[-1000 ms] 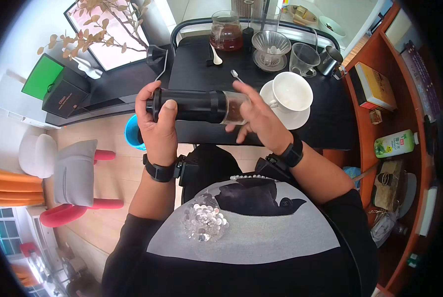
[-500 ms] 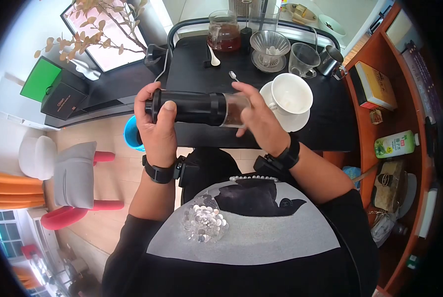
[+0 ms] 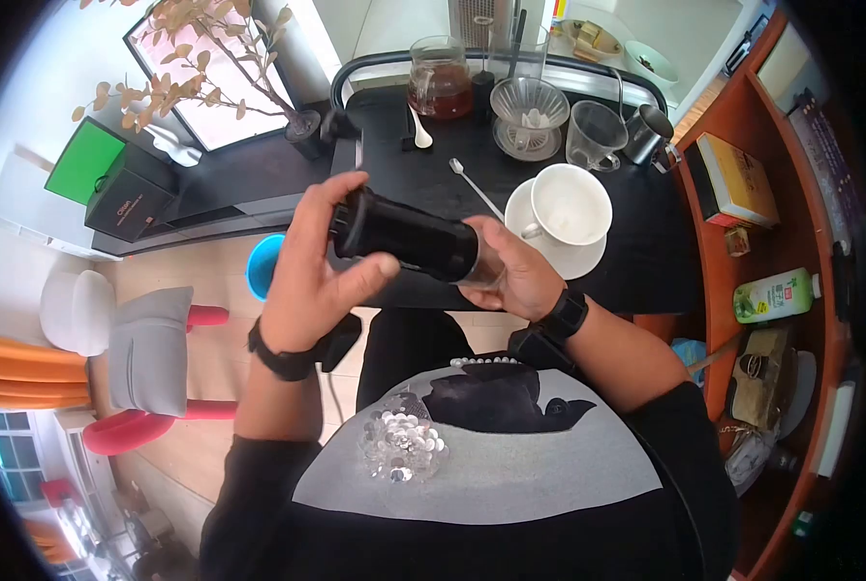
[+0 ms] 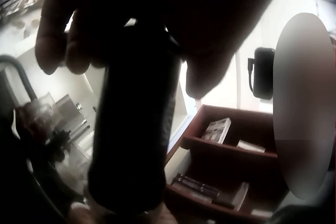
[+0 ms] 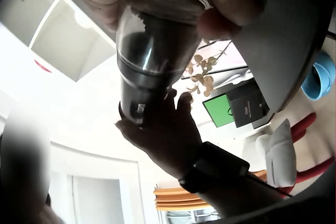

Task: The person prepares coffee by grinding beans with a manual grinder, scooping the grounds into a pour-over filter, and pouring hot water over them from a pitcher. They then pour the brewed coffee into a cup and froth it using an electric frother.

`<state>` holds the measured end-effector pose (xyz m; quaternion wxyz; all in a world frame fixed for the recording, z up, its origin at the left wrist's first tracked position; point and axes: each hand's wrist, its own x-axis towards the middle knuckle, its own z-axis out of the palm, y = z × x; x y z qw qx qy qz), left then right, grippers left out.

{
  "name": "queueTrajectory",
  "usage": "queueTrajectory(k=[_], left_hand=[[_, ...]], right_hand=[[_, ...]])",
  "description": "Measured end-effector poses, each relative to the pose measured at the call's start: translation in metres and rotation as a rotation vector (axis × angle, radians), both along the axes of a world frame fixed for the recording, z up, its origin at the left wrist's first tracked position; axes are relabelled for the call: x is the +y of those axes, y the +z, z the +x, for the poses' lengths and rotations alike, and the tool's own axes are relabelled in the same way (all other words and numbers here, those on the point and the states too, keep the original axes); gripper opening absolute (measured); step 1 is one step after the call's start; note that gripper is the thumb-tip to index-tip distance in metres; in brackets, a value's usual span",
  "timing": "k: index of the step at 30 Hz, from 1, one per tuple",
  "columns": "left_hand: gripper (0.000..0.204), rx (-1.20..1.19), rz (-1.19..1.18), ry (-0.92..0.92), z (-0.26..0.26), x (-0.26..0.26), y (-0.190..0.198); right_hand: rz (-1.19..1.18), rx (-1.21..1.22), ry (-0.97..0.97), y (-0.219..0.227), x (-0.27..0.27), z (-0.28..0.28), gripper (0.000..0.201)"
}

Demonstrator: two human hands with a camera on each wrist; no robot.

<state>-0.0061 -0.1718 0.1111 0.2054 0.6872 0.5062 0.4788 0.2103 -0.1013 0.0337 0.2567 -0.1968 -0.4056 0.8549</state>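
Note:
A black cylinder (image 3: 409,235) with a clear end section (image 3: 489,263) is held between both hands, tilted with the clear end lower right. The left hand (image 3: 307,266) grips its black end, thumb along the near side. Around the clear end curl the fingers of the right hand (image 3: 525,274). In the right wrist view dark contents show inside the clear section (image 5: 157,40). The left wrist view shows the cylinder (image 4: 134,124) as a dark shape below the left hand (image 4: 157,8).
On the black table (image 3: 636,261) stand a white cup (image 3: 571,205) on a saucer, a long spoon (image 3: 477,189), a glass dripper (image 3: 528,111), a pitcher of brown liquid (image 3: 440,82), a glass cup (image 3: 593,136) and a metal jug (image 3: 648,136). A wooden shelf is at the right.
The cylinder has gone from nearly level to tilted, its clear end lower. My right hand, blurred over the clear end before, now grips it. The left hand has turned and moved slightly nearer the body.

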Motion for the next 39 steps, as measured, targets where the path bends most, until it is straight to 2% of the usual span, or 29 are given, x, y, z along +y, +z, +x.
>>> queueTrajectory(k=[1, 2, 4, 5, 6, 7, 8, 9, 10, 11, 13, 14, 16, 18, 20, 22, 23, 25, 30, 32, 36, 38, 39], left_hand=[[0.070, 0.231, -0.060, 0.027, 0.000, -0.005, 0.017], [0.070, 0.234, -0.056, 0.029, -0.004, -0.006, 0.024], [0.072, 0.615, 0.117, 0.006, -0.009, -0.007, 0.034], [0.073, 0.656, 0.216, 0.020, -0.003, -0.007, 0.041], [0.073, 0.658, 0.214, 0.020, 0.000, -0.005, 0.038], [0.073, 0.470, 0.118, -0.115, 0.001, -0.003, 0.034], [0.073, 0.279, 0.022, -0.247, 0.002, -0.001, 0.032], [0.067, 0.166, -0.137, -0.247, 0.004, -0.005, 0.032], [0.067, 0.169, -0.135, -0.249, 0.004, -0.003, 0.034], [0.064, 0.173, -0.179, -0.227, 0.004, -0.001, 0.036], [0.061, 0.175, -0.224, -0.205, 0.000, 0.003, 0.038], [0.057, 0.161, -0.260, -0.167, -0.004, 0.006, 0.038], [0.054, 0.150, -0.295, -0.131, -0.012, 0.016, 0.039], [0.050, 0.063, -0.328, 0.052, -0.021, 0.031, 0.040], [0.049, 0.242, -0.170, 0.193, -0.036, 0.055, 0.034], [0.052, 0.376, -0.227, 0.337, -0.041, 0.081, 0.041], [0.052, 0.375, -0.224, 0.339, -0.045, 0.095, 0.042], [0.055, 0.565, -0.161, 0.458, -0.054, 0.124, 0.039], [0.059, 0.552, -0.280, 0.513, -0.084, 0.208, 0.015], [0.059, 0.508, -0.331, 0.511, -0.082, 0.225, 0.012], [0.054, 0.633, -0.331, 0.605, -0.075, 0.251, 0.005], [0.052, 0.563, -0.347, 0.640, -0.069, 0.255, 0.008], [0.060, 0.504, -0.438, 0.623, -0.073, 0.264, 0.007]], right_hand=[[-0.092, 0.046, 0.058, 0.000, 0.001, 0.002, 0.051], [-0.087, 0.049, 0.059, 0.000, 0.003, 0.006, 0.051], [-0.168, 0.053, 0.201, -0.002, 0.005, 0.011, 0.055], [-0.169, 0.054, 0.202, -0.004, 0.006, 0.011, 0.055], [-0.180, 0.107, 0.291, -0.006, 0.007, 0.011, 0.056], [-0.190, 0.160, 0.381, -0.009, 0.007, 0.010, 0.057], [-0.189, 0.163, 0.382, -0.013, 0.008, 0.009, 0.057], [-0.234, 0.202, 0.440, -0.018, 0.007, 0.007, 0.059], [-0.278, 0.242, 0.497, -0.019, 0.006, 0.006, 0.060], [-0.274, 0.244, 0.495, -0.016, 0.005, 0.006, 0.060], [-0.142, 0.052, 0.373, -0.003, 0.001, 0.009, 0.060], [-0.141, 0.054, 0.373, 0.000, 0.000, 0.012, 0.060], [0.029, -0.193, 0.261, 0.004, 0.000, 0.021, 0.058], [0.062, -0.203, 0.267, 0.004, 0.003, 0.036, 0.055], [0.259, -0.254, 0.340, 0.004, 0.000, 0.054, 0.050], [0.241, -0.245, 0.345, 0.001, -0.002, 0.074, 0.046], [0.239, -0.285, 0.307, -0.002, -0.004, 0.084, 0.045], [0.229, -0.314, 0.223, -0.010, -0.010, 0.106, 0.043], [0.172, -0.347, 0.072, -0.020, -0.027, 0.154, 0.042], [0.104, -0.371, -0.030, -0.021, -0.034, 0.165, 0.041], [0.104, -0.391, -0.061, -0.023, -0.037, 0.177, 0.039], [0.106, -0.389, -0.062, -0.024, -0.034, 0.179, 0.039], [0.111, -0.386, -0.061, -0.025, -0.033, 0.179, 0.039]])
